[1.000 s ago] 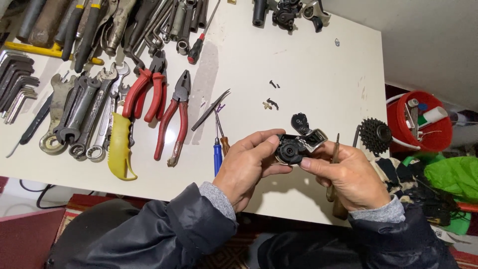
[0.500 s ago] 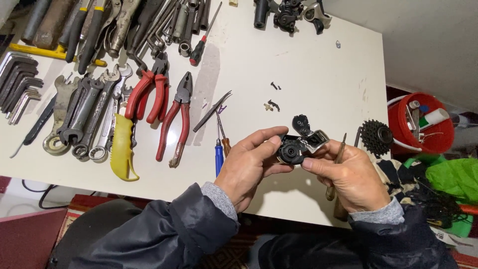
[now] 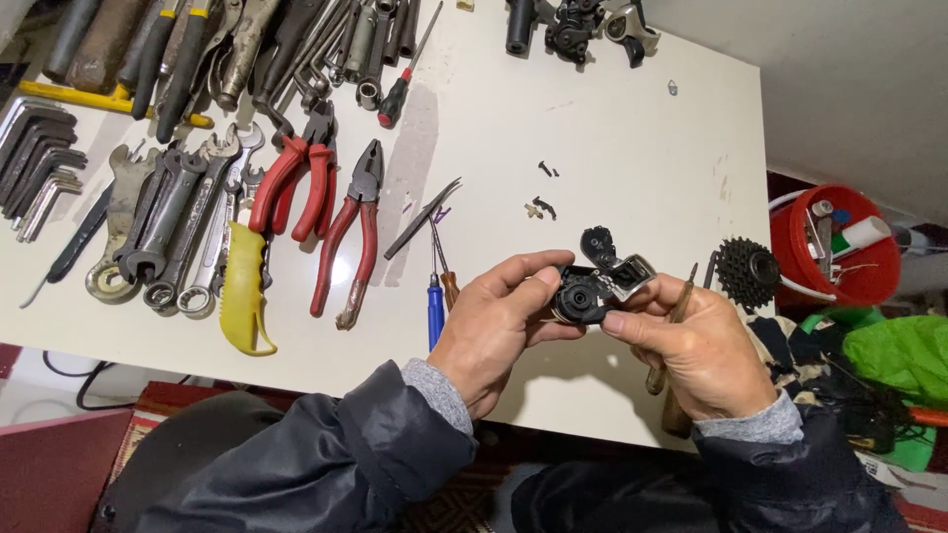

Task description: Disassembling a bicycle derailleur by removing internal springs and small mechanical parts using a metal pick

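**Both hands grip a small black bicycle part above the near edge of the tabletop**

The left hand [image 3: 499, 321] and the right hand [image 3: 691, 345] hold a black and silver derailleur [image 3: 597, 281] between them, just above the near edge of the white tabletop [image 3: 632, 148]. The left fingers [image 3: 528, 271] curl around its rounded black body, thumb pressed to the side. The right fingers [image 3: 632, 324] pinch its shiny metal end, and a thin wooden-handled tool [image 3: 671, 321] pokes out under this hand. The part looks hard and knobbly, with a small toothed wheel on top.

Just beside the left hand lie a blue-handled screwdriver [image 3: 434, 306] and a brown-handled one [image 3: 449, 286]. Further left lie red-handled pliers [image 3: 351, 232], a yellow-handled tool [image 3: 242, 296] and a row of dull steel wrenches [image 3: 168, 227]. Two tiny black screws [image 3: 543, 188] sit on the bare middle. Off the right edge rests a dark toothed cog cluster [image 3: 746, 271], with a red bucket [image 3: 869, 266] beyond.
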